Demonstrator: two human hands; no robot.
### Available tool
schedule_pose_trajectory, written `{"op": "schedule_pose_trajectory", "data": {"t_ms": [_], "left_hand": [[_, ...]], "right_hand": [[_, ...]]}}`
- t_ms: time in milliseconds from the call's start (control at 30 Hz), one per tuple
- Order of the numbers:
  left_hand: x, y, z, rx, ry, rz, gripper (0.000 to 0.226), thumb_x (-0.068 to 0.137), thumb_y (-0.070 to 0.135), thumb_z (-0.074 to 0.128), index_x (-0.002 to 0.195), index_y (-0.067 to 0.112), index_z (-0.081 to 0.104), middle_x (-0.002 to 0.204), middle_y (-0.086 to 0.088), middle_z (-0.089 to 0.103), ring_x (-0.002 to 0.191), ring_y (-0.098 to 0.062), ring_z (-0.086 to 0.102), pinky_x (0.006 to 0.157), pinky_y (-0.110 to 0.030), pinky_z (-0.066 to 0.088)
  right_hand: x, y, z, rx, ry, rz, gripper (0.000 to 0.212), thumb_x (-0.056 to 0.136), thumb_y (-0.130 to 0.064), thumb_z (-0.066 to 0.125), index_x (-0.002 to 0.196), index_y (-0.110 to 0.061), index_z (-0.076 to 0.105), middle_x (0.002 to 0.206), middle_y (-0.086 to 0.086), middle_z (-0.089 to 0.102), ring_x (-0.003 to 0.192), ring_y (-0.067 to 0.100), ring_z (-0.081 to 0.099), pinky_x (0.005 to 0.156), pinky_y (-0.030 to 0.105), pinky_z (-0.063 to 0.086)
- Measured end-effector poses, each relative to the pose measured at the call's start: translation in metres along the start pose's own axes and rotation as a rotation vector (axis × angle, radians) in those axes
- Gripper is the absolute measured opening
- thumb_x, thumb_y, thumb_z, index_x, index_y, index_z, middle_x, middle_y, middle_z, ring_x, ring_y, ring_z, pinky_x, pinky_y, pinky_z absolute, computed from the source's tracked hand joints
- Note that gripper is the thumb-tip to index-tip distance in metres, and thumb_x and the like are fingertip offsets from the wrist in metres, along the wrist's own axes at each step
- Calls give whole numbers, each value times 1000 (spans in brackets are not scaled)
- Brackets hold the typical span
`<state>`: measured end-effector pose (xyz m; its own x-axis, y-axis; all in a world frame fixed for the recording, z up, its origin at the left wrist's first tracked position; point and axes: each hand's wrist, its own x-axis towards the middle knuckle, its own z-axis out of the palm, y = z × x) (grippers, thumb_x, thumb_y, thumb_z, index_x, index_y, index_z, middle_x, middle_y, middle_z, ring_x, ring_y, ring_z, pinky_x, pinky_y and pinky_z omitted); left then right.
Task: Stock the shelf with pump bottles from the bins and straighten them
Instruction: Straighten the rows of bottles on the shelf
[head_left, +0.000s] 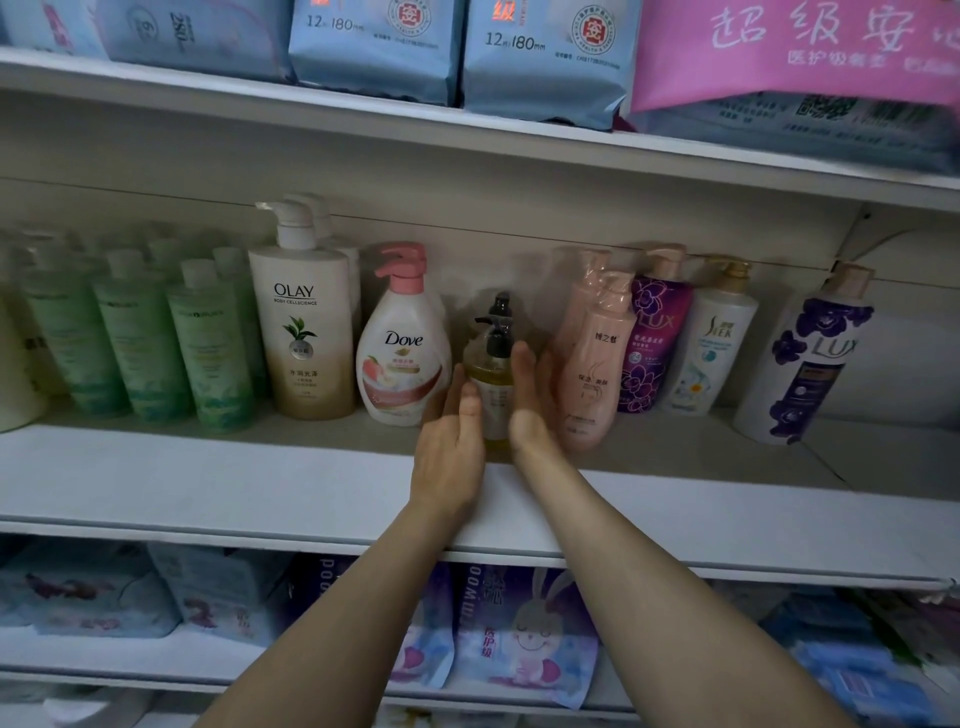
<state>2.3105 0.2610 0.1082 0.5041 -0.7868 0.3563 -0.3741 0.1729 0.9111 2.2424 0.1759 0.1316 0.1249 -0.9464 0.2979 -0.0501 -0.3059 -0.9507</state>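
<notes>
1. Pump bottles sit in a row on the white shelf (208, 478), the middle shelf board; every place below is given relative to the small amber bottle (491, 384) near the row's centre.
2. Olay bottle (309, 332), tall, white and gold, upright, two places left of the amber bottle.
3. Green bottles (140, 338), several with flat caps, further left of it, past the Olay.
4. Dove bottle (402, 348), pink pump, just left of the amber bottle.
5. Pink bottle (597, 369), just right of the amber bottle, a second pink one behind it.
6. Purple Lux bottle (652, 343) and white Slek bottle (714, 343), further right; a white Lux bottle (805, 364) tilted, well right.
7. Amber bottle itself: clear, black pump, upright, a similar black pump behind it.
8. Left hand (449, 441), fingers straight and together, palm flat against the amber bottle's left side.
9. Right hand (530, 400), fingers straight and together, flat at its right side; bottle is between both palms, neither hand curled round it.
</notes>
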Motion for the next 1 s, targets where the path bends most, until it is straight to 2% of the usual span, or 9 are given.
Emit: {"op": "schedule_pose_trajectory", "data": {"t_ms": [67,167,267,333,400,567,733,867,1000], "left_hand": [[0,-1,0,-9,8,6,62,104,54,20,154,21,38,157,2,39,146,-13,31,121,-32,24],[0,-2,-1,12,20,8,78,97,69,14,150,20,44,151,-2,49,140,-17,40,117,-37,32],[-1,-1,-1,-20,58,24,75,93,70,16,145,27,49,143,4,54,132,-9,45,109,-28,33],[0,1,-1,-32,60,18,70,94,65,19,147,28,46,147,5,51,135,-9,42,109,-24,29],[1,1,-1,-28,61,9,70,94,62,21,149,25,45,151,4,48,139,-10,39,112,-23,26],[1,1,-1,-25,51,5,74,94,63,20,150,22,44,153,3,46,141,-11,38,118,-31,28],[1,2,-2,-58,74,2,70,96,61,20,149,22,44,151,4,46,141,-9,37,113,-22,25],[1,4,-6,-130,230,-101,63,104,52,22,136,13,59,138,-13,59,131,-26,50,105,-28,34],[-1,5,-8,22,304,-162,50,110,33,20,128,7,59,125,-27,62,115,-38,54,82,-24,26]], "right_hand": [[-2,0,1,14,-26,12,74,101,-59,35,159,-20,12,167,0,11,153,16,10,119,25,4],[-2,2,2,62,-24,14,79,97,-63,37,159,-20,13,167,1,13,152,15,12,114,22,6],[-1,4,4,88,-19,40,81,95,-66,39,158,-18,21,165,6,22,151,20,20,122,30,10],[-1,2,6,102,-16,60,96,83,-77,39,156,-17,24,162,7,28,149,22,26,124,42,17],[-1,1,7,89,-11,60,108,73,-86,37,157,-19,22,163,4,26,150,20,24,124,45,17],[1,4,9,98,-3,45,115,67,-92,39,154,-17,29,160,8,33,147,25,30,121,48,22],[-3,1,8,34,-31,39,109,73,-89,33,158,-22,19,165,3,21,151,19,19,124,43,14],[-7,5,0,188,-50,52,74,101,-57,38,159,-20,15,166,1,17,152,17,15,125,41,11],[-37,15,-14,307,-105,133,73,85,-66,41,149,-31,38,157,-3,37,142,10,36,121,34,27]]}}
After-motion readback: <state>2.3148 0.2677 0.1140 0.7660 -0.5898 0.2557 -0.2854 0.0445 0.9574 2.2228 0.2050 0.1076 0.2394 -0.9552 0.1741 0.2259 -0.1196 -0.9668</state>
